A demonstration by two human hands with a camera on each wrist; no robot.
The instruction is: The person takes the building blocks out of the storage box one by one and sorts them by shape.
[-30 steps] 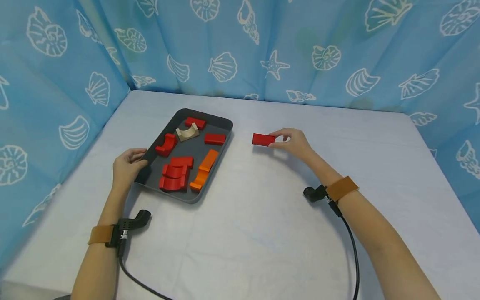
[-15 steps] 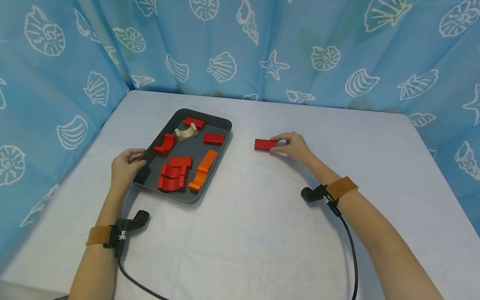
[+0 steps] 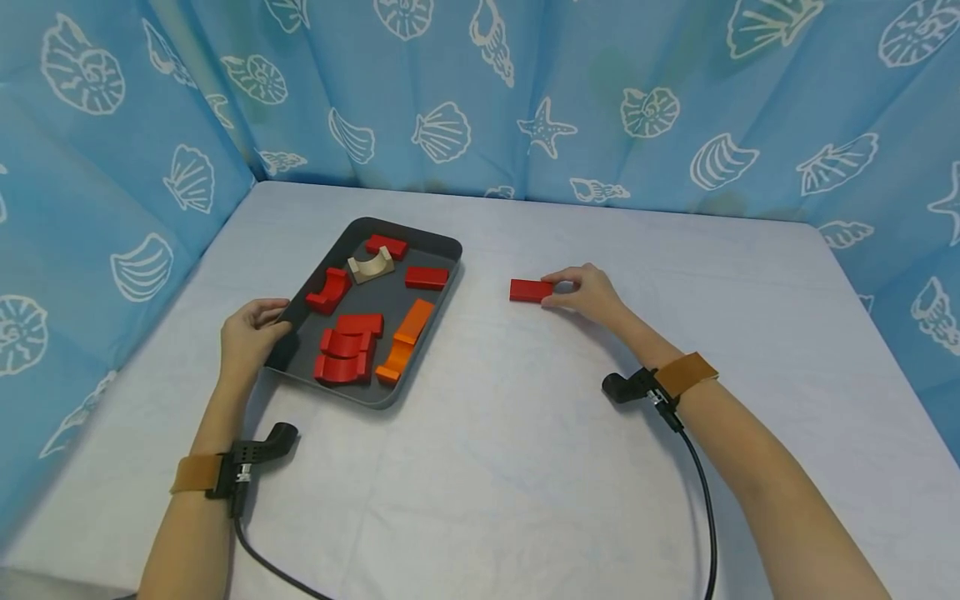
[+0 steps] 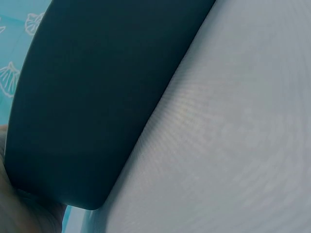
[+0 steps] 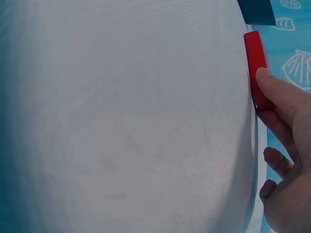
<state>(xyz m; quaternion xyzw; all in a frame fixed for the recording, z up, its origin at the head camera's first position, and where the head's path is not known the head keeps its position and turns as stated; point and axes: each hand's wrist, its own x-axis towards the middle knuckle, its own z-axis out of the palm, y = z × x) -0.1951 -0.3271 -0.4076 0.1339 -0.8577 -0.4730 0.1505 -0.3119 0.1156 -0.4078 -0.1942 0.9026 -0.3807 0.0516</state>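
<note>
My right hand (image 3: 588, 293) pinches the right end of a red rectangular block (image 3: 528, 290), thumb and finger on its opposite sides. In the right wrist view the red block (image 5: 257, 70) appears to lie on the white cloth. My left hand (image 3: 251, 337) grips the left rim of a dark grey tray (image 3: 378, 396). Inside are several red blocks, some with a curved hollow, such as the red arch block (image 3: 328, 291) near the left wall. A natural wood arch block (image 3: 371, 266) and an orange piece (image 3: 405, 342) lie there too.
White cloth (image 3: 480, 467) covers the table. A blue curtain (image 3: 450, 92) with shell prints borders the back and sides. Each wrist wears a strapped camera, the left camera (image 3: 258, 450) and the right camera (image 3: 633, 387), with a black cable (image 3: 705, 492) trailing toward the front.
My right hand has lowered the red block slightly, toward the front and a little to the right, onto the cloth. My left hand and the tray have stayed in place.
</note>
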